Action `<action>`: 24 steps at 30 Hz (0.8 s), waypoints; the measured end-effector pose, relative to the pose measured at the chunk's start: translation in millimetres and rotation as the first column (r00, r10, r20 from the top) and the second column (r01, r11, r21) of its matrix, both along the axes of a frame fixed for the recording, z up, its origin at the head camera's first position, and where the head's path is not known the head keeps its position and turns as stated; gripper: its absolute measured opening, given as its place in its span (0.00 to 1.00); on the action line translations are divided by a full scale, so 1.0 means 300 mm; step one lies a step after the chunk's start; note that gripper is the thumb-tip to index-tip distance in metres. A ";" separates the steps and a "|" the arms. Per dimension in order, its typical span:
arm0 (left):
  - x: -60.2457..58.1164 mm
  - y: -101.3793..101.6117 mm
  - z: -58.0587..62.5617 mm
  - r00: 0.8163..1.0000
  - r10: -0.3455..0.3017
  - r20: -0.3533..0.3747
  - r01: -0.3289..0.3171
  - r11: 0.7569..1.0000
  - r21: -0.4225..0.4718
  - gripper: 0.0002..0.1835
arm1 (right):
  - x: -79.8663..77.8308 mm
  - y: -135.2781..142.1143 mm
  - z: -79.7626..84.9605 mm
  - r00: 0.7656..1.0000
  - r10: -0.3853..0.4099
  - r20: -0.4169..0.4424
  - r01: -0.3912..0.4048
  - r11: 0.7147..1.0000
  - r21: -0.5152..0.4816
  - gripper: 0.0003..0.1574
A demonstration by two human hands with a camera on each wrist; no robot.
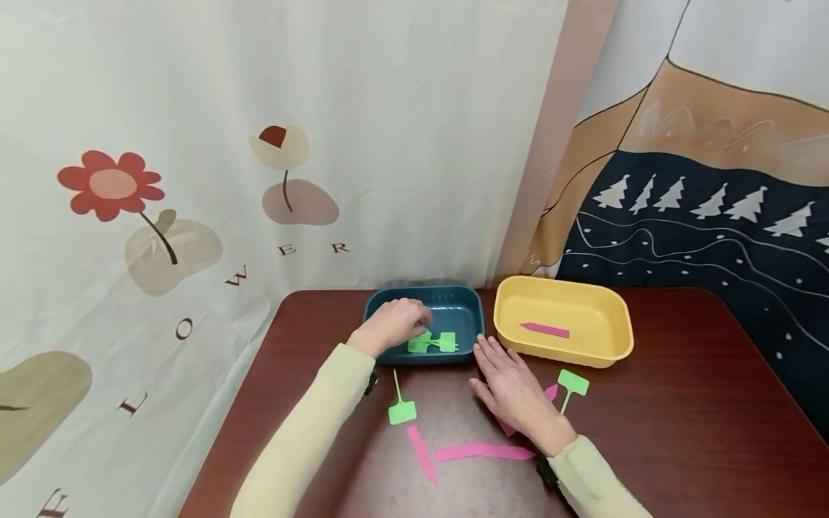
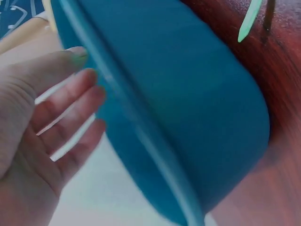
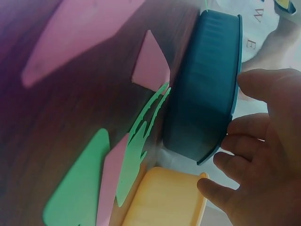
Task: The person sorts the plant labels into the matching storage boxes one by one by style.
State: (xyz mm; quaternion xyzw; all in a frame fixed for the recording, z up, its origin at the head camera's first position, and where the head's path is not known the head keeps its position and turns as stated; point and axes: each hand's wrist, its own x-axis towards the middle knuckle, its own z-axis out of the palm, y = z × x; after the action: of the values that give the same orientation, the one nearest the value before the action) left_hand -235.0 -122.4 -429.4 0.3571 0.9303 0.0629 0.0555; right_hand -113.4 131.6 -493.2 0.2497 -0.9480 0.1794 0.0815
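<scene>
My left hand (image 1: 395, 324) is over the blue tray (image 1: 453, 293), its fingers bent loosely with nothing seen between them. Below the fingertips, green T-shaped plant labels (image 1: 447, 342) lie in the tray. My right hand (image 1: 514, 388), fingers extended, is above the table just in front of both trays and holds nothing. It partly hides pink pointed plant labels (image 1: 552, 392), while a green label (image 1: 573, 383) shows beside it. In the right wrist view, more green labels (image 3: 129, 174) and a pink label (image 3: 151, 68) lie below the right hand.
A yellow tray (image 1: 563, 354) stands right of the blue one, with one pink label (image 1: 546, 330) inside. Nearer on the brown table (image 1: 311, 324) are a green label (image 1: 402, 412) and two pink labels (image 1: 422, 453). A printed curtain (image 1: 414, 144) hangs behind.
</scene>
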 end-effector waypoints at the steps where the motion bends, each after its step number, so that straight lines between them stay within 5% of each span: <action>1: 0.013 -0.007 0.009 0.999 -0.018 -0.033 0.018 1.000 0.015 0.11 | -0.001 0.000 0.001 1.000 0.002 -0.006 -0.002 1.000 0.000 0.39; 5: 0.078 -0.041 0.037 0.980 -0.110 -0.164 0.125 0.989 0.085 0.13 | -0.002 0.000 0.005 1.000 -0.001 -0.012 0.001 1.000 0.008 0.40; 9: 0.147 -0.083 0.038 0.942 -0.209 -0.263 0.250 0.959 0.132 0.13 | 0.001 0.001 0.003 1.000 0.001 -0.018 -0.001 1.000 0.014 0.39; 15: 0.229 -0.126 0.008 0.836 -0.318 -0.447 0.423 0.893 0.156 0.15 | 0.001 0.002 0.007 1.000 0.000 -0.020 0.000 1.000 0.000 0.40; 18: 0.278 -0.140 -0.018 0.787 -0.343 -0.512 0.462 0.878 0.122 0.16 | 0.002 0.001 0.010 1.000 -0.002 -0.010 0.002 1.000 0.000 0.40; 21: 0.327 -0.158 -0.047 0.783 -0.356 -0.509 0.459 0.884 0.088 0.17 | 0.005 -0.001 0.012 1.000 -0.002 0.000 0.002 1.000 0.000 0.40; 24: 0.362 -0.182 -0.075 0.803 -0.360 -0.475 0.435 0.899 0.054 0.19 | 0.007 -0.003 0.014 1.000 -0.004 0.011 0.003 1.000 0.008 0.40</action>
State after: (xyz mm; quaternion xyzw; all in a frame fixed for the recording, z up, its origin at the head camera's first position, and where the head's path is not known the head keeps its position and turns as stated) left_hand -126.4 -177.1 -451.9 0.5522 0.8131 0.0395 -0.1800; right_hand -111.2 130.7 -489.0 0.2474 -0.9496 0.1768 0.0758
